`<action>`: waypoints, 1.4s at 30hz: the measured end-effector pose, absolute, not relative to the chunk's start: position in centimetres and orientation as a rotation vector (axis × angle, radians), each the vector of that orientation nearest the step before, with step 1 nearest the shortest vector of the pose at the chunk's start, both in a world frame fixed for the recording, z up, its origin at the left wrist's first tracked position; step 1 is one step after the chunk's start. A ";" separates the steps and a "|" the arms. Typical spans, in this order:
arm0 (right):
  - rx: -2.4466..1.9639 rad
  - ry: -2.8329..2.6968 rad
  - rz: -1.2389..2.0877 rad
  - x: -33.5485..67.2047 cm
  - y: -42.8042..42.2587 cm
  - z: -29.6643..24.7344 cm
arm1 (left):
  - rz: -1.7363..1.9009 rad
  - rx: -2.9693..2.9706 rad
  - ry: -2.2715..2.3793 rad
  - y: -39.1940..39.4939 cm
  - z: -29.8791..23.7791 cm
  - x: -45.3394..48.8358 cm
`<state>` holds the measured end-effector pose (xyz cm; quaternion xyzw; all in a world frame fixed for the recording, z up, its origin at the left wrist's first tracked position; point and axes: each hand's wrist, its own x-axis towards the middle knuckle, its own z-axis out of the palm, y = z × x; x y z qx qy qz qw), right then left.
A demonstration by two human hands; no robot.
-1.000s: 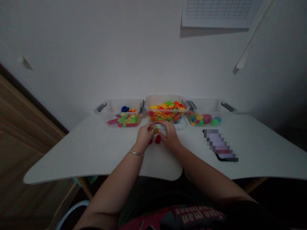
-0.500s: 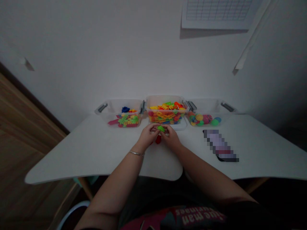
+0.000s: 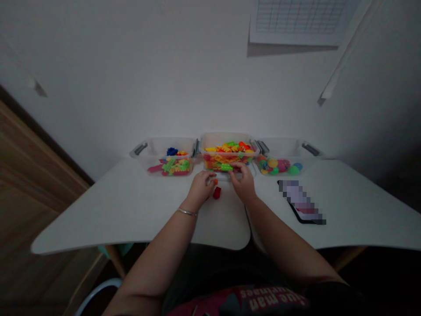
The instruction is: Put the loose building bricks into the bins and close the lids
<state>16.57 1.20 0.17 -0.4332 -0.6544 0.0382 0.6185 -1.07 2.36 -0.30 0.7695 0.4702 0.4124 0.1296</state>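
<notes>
My right hand (image 3: 244,183) pinches a bright green toy building block (image 3: 226,167) between thumb and fingertips, just in front of the middle bin. To its left, my left hand (image 3: 200,188) is closed, with a small orange toy block (image 3: 215,181) at its fingertips; most of that block is hidden. A red toy block (image 3: 217,192) lies on the white table (image 3: 223,224) beside the left hand. The two hands are apart.
Behind the hands stands a clear bin (image 3: 229,153) full of colourful blocks, partly over a white lid. A left bin (image 3: 171,166) holds more pieces, a right bin (image 3: 283,166) coloured balls. A phone (image 3: 301,202) lies at right.
The hands have moved apart from being together around the green block. My right hand has carried it slightly right and forward. The orange block now shows at the left fingertips.
</notes>
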 end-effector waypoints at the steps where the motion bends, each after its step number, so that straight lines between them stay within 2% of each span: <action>1: -0.979 -1.512 0.002 17.0 1.2 0.9 | 1.176 2.274 1.361 2.3 -0.2 -1.1; 5: -0.991 -1.487 -0.231 18.7 1.6 3.4 | 1.085 2.393 1.320 2.2 -0.2 -1.1; 12: -1.327 -1.492 -0.392 19.4 3.3 5.5 | 0.955 2.515 1.277 2.4 -1.2 -1.3; 24: -1.480 -1.756 -0.495 18.0 3.6 6.1 | 0.962 2.519 1.286 2.7 -1.8 -1.3; 32: -1.584 -1.889 -0.491 17.9 3.7 5.5 | 1.054 2.382 1.465 2.6 -1.0 -1.1; 42: -1.361 -1.838 -0.379 18.3 3.5 5.4 | 1.014 2.229 1.517 2.4 -0.6 -1.3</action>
